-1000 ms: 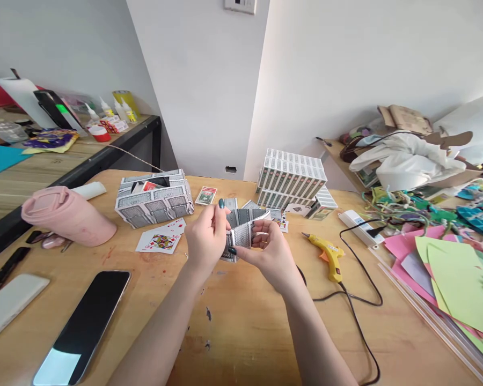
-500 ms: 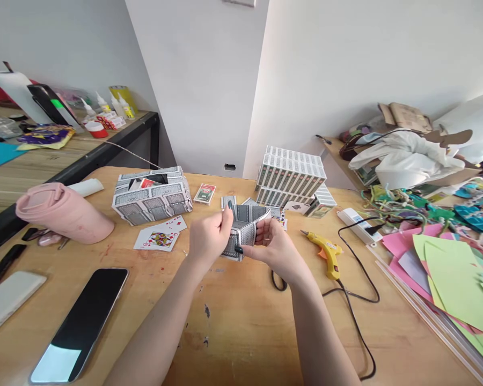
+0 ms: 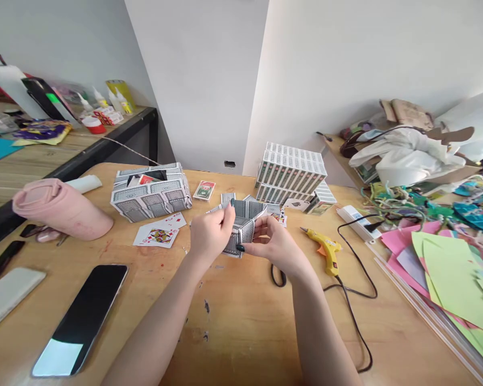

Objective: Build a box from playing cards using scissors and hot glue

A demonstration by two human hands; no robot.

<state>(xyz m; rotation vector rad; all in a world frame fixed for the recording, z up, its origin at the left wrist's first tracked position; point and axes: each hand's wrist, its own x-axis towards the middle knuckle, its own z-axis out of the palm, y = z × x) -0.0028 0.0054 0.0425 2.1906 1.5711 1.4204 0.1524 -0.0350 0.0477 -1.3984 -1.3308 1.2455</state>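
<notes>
Between my hands is a small open box made of playing cards (image 3: 241, 233), its grey patterned card backs facing out. My left hand (image 3: 212, 231) is closed on its left side, thumb up along the edge. My right hand (image 3: 274, 244) grips the right side, with the thumb on the near face and the fingers behind the wall. Part of the box is hidden by both hands. Just behind it lie loose playing cards (image 3: 228, 197). Face-up cards (image 3: 156, 235) rest on the table to the left, near a larger box built of cards (image 3: 151, 193).
A yellow glue gun (image 3: 325, 249) with a black cord lies right of my hands. Stacked card packs (image 3: 292, 169) stand behind. On the left are a pink tumbler (image 3: 62, 209) and a phone (image 3: 82, 316); coloured paper (image 3: 454, 279) and a power strip (image 3: 358, 222) are at right.
Both hands keep their hold on the small card box, which has tilted slightly, and its left side shows more. The whole view has shifted a little.
</notes>
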